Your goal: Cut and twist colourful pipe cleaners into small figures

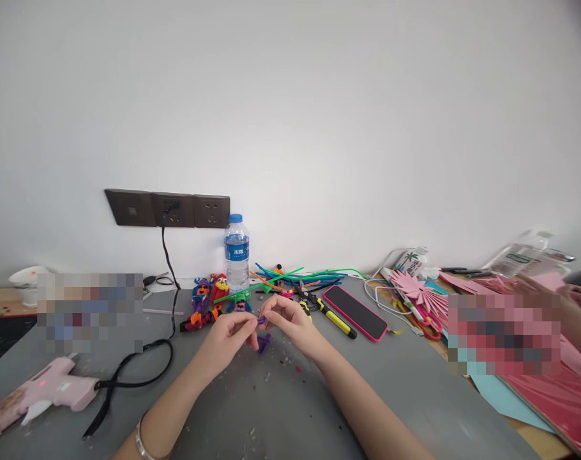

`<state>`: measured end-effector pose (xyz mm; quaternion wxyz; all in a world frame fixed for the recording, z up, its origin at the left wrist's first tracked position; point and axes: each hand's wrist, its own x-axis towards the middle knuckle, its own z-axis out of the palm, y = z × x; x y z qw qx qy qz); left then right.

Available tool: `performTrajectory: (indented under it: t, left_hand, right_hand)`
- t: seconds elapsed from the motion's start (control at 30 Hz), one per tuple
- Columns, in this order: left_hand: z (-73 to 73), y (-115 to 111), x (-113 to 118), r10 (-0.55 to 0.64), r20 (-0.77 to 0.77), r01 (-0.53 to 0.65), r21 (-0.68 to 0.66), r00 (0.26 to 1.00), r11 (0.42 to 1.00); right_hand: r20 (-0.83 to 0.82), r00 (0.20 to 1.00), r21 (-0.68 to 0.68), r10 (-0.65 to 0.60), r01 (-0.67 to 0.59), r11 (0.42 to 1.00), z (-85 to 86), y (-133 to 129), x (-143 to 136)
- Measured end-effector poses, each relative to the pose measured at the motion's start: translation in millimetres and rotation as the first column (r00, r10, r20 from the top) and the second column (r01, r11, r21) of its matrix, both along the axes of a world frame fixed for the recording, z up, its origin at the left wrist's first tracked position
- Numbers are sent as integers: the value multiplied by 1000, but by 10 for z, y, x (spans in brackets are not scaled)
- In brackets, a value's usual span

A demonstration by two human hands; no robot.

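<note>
Over the middle of the grey mat (271,409), my left hand (233,332) and my right hand (288,319) meet, fingertips pinched around a small purple fuzzy piece (262,321). Another purple fuzzy part (264,344) shows just below the fingers; whether it joins the held piece is unclear. Small colourful pipe-cleaner figures (202,316) stand and lie behind my left hand. Green, blue and orange pipe cleaners (314,278) spread behind my right hand, beside yellow-and-black pliers (336,319).
A water bottle (237,255) stands near the wall. A pink-cased phone (356,312) lies right of the pliers. At left are a pink glue gun (46,390) and its black cord (168,364). Pink paper (417,289) and red sheets (553,396) cover the right side, near another person's hand (558,313).
</note>
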<state>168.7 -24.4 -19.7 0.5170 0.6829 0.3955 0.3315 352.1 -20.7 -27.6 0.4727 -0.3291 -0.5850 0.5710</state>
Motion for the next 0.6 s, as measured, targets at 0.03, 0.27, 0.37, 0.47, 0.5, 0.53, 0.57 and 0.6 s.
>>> performTrajectory:
  t: [0.03, 0.27, 0.37, 0.47, 0.5, 0.53, 0.57, 0.6]
  left_hand:
    - [7, -4, 1, 4, -17, -4, 2, 1000, 1000]
    - [-115, 50, -1, 82, 87, -76, -64, 993, 995]
    - [-173, 69, 0, 103, 145, -88, -104, 984, 991]
    - [-195, 60, 11, 89, 165, -69, -125, 982, 990]
    - [-196, 54, 16, 84, 168, -64, -124, 982, 990]
    - [-195, 48, 22, 83, 171, -63, -119, 982, 991]
    - [-193, 42, 27, 84, 172, -65, -111, 981, 992]
    - [-189, 37, 32, 87, 171, -71, -100, 981, 992]
  right_hand:
    - [2, 1000, -7, -2, 2, 1000, -5, 3, 1]
    - [22, 994, 12, -109, 109, 994, -49, 26, 5]
    - [54, 984, 90, -171, 166, 982, -87, 27, -18]
    - [84, 971, 155, -226, 211, 965, -121, 23, -45]
    - [82, 967, 165, -240, 225, 960, -129, 21, -53]
    - [73, 965, 167, -252, 237, 957, -135, 20, -60]
    - [61, 963, 164, -263, 250, 954, -139, 18, -68]
    - [48, 960, 157, -275, 264, 952, -141, 16, -75]
